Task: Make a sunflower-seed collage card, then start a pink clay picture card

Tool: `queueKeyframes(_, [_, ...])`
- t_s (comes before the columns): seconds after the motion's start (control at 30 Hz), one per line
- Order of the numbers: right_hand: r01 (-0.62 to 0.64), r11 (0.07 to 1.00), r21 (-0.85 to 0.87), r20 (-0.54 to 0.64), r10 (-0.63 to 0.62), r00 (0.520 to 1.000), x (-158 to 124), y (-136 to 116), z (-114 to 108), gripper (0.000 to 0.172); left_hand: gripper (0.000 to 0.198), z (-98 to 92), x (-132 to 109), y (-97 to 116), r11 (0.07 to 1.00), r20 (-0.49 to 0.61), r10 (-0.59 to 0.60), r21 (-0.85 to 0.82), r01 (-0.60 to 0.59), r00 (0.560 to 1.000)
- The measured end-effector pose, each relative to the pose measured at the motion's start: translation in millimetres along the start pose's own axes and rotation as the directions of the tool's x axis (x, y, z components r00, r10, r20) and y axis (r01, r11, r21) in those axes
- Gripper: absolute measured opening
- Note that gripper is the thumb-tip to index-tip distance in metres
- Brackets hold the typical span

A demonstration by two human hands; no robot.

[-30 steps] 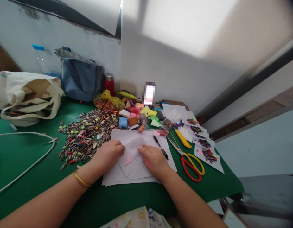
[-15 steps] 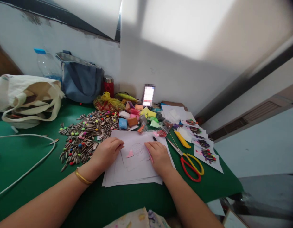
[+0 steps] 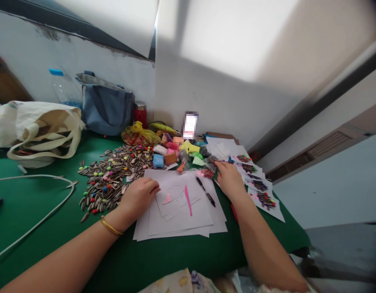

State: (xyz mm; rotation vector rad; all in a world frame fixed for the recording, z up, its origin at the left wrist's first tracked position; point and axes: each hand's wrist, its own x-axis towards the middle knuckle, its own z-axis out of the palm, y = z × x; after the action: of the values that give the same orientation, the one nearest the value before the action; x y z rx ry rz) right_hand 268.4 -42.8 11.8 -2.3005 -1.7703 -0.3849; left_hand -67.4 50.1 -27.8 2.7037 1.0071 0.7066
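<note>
My left hand (image 3: pixel 141 196) rests on the left edge of the stacked white paper (image 3: pixel 178 224), its fingers pressed together; whatever they hold, if anything, is hidden. On the top sheet are a pencil drawing (image 3: pixel 176 192), a small pink piece (image 3: pixel 167 199) and a pink tool (image 3: pixel 188 200). A black pen (image 3: pixel 205 191) lies to the right. My right hand (image 3: pixel 229 178) is beyond the pen, its fingertips at the small bags of colored clay (image 3: pixel 198 161); its grip is unclear. My right arm mostly hides the scissors (image 3: pixel 234 212).
Striped seeds with colored beads (image 3: pixel 114 162) spread left of the paper. Behind stand a blue bag (image 3: pixel 107 106), a red flask (image 3: pixel 140 115) and a lit phone (image 3: pixel 190 125). Decorated cards (image 3: pixel 267 200) line the right side; a white cable (image 3: pixel 58 199) curves at left.
My right hand has moved right and away from me, off the paper, uncovering the pink tool and the pen. My right arm now covers most of the scissors. My left hand stays at the paper.
</note>
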Motion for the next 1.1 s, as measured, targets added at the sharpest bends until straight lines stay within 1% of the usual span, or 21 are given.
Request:
queueKeyframes(0.13, [0.075, 0.997, 0.027, 0.148, -0.079, 0.986, 31.3, 22.7, 19.6, 0.061, 0.027, -1.2, 0.1, -0.9, 1.0, -0.014, 0.017, 0.023, -0.016, 1.0])
queueKeyframes(0.2, [0.092, 0.995, 0.046, 0.179, -0.099, 0.979, 39.2, 27.8, 28.6, 0.055, 0.024, -2.8, 0.1, -1.2, 0.999, -0.003, -0.008, 0.048, 0.009, 1.0])
queueKeyframes(0.27, [0.091, 0.994, 0.051, 0.183, -0.099, 0.978, 42.0, 29.6, 31.9, 0.042, 0.023, -4.1, 0.0, -1.3, 0.997, 0.011, -0.027, 0.066, 0.027, 1.0])
queueKeyframes(0.33, [0.057, 0.997, 0.046, 0.131, -0.062, 0.989, 40.5, 27.3, 28.0, 0.03, 0.024, -3.9, -0.2, -1.4, 0.997, 0.021, -0.024, 0.075, 0.022, 0.999])
queueKeyframes(0.4, [0.007, 0.997, 0.078, 0.01, -0.008, 1.0, 35.1, 19.0, 18.7, 0.025, 0.026, -2.2, -0.6, -1.6, 0.997, 0.023, -0.013, 0.083, 0.011, 1.0])
queueKeyframes(0.43, [0.0, 0.992, 0.13, -0.061, 0.008, 0.998, 30.9, 12.1, 13.3, 0.024, 0.028, -1.0, -0.7, -1.6, 0.996, 0.023, -0.009, 0.089, 0.007, 1.0])
queueKeyframes(0.47, [0.019, 0.978, 0.208, -0.1, 0.002, 0.995, 25.8, 3.4, 8.5, 0.023, 0.029, 0.1, -0.8, -1.6, 0.996, 0.027, -0.003, 0.094, 0.001, 1.0])
queueKeyframes(0.5, [0.039, 0.948, 0.314, -0.09, -0.011, 0.996, 19.8, -6.8, 4.8, 0.021, 0.03, 1.2, -0.8, -1.3, 0.995, 0.033, 0.004, 0.097, -0.007, 0.999])
queueKeyframes(0.53, [0.045, 0.897, 0.439, -0.038, -0.032, 0.999, 13.3, -17.8, 2.8, 0.02, 0.03, 1.9, -0.9, -0.9, 0.995, 0.04, 0.01, 0.098, -0.014, 0.999])
queueKeyframes(0.57, [0.033, 0.828, 0.559, 0.045, -0.07, 0.997, 6.5, -29.1, 2.9, 0.019, 0.03, 2.4, -1.0, -0.4, 0.995, 0.046, 0.015, 0.095, -0.019, 0.999])
queueKeyframes(0.6, [0.019, 0.75, 0.662, 0.121, -0.132, 0.984, 0.0, -39.9, 5.0, 0.018, 0.029, 2.6, -1.1, 0.2, 0.996, 0.054, 0.02, 0.091, -0.024, 0.998])
queueKeyframes(0.63, [0.008, 0.68, 0.733, 0.172, -0.197, 0.965, -6.0, -49.4, 8.9, 0.018, 0.028, 2.5, -1.4, 0.8, 0.996, 0.062, 0.023, 0.086, -0.028, 0.998])
queueKeyframes(0.67, [-0.002, 0.628, 0.778, 0.198, -0.242, 0.95, -11.2, -57.1, 14.2, 0.019, 0.027, 2.3, -1.9, 1.3, 0.996, 0.07, 0.024, 0.081, -0.03, 0.997])
queueKeyframes(0.73, [-0.049, 0.578, 0.815, 0.232, -0.247, 0.941, -18.6, -66.3, 26.0, 0.017, 0.026, 1.8, -3.0, 1.8, 0.996, 0.087, 0.025, 0.078, -0.032, 0.996])
queueKeyframes(0.83, [-0.115, 0.564, 0.818, 0.252, -0.171, 0.952, -24.6, -67.4, 38.1, 0.01, 0.027, 1.9, -4.2, 1.8, 0.996, 0.102, 0.019, 0.08, -0.027, 0.995])
queueKeyframes(0.9, [-0.137, 0.569, 0.811, 0.254, -0.132, 0.958, -27.9, -65.1, 39.2, 0.008, 0.027, 2.6, -4.2, 1.7, 0.997, 0.104, 0.014, 0.079, -0.022, 0.994])
queueKeyframes(1.03, [-0.146, 0.616, 0.774, 0.264, -0.104, 0.959, -35.9, -65.6, 29.9, 0.008, 0.029, 6.3, -2.8, 0.7, 0.999, 0.091, 0.02, 0.044, -0.024, 0.996])
queueKeyframes(1.1, [-0.105, 0.646, 0.756, 0.24, -0.125, 0.963, -39.0, -69.0, 23.0, 0.007, 0.031, 8.9, -2.3, -0.1, 0.999, 0.087, 0.027, 0.035, -0.03, 0.996])
